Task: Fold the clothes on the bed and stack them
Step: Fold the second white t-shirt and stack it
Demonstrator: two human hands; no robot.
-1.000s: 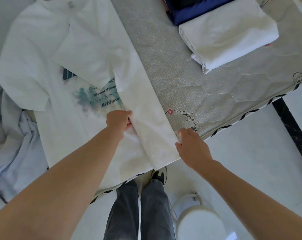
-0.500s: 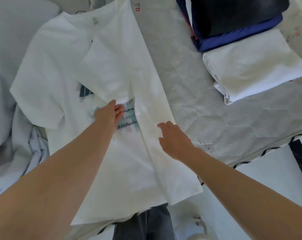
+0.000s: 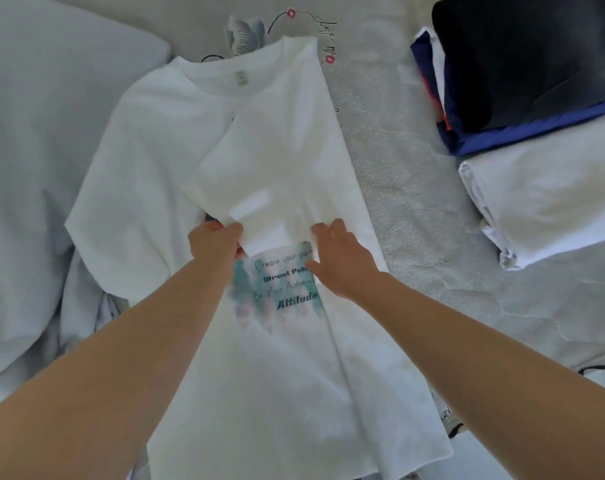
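Setting: home bedroom. Evidence: bare quilted mattress [image 3: 415,209], grey, stitched pattern, printed flower and script motif near far edge. Pale duvet [image 3: 34,168] bunched at left side of bed. White printed T-shirt [image 3: 148,174] spread flat on mattress, domestic laundry. Folded clothes stacked at right: black garment [image 3: 522,53] on top of blue garment [image 3: 522,133], folded white garment [image 3: 550,195] just beside them. Light floor visible past mattress edge at lower right. Household textiles throughout.

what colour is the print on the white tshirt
Teal with dark lettering, on the print of the white t-shirt; head view.
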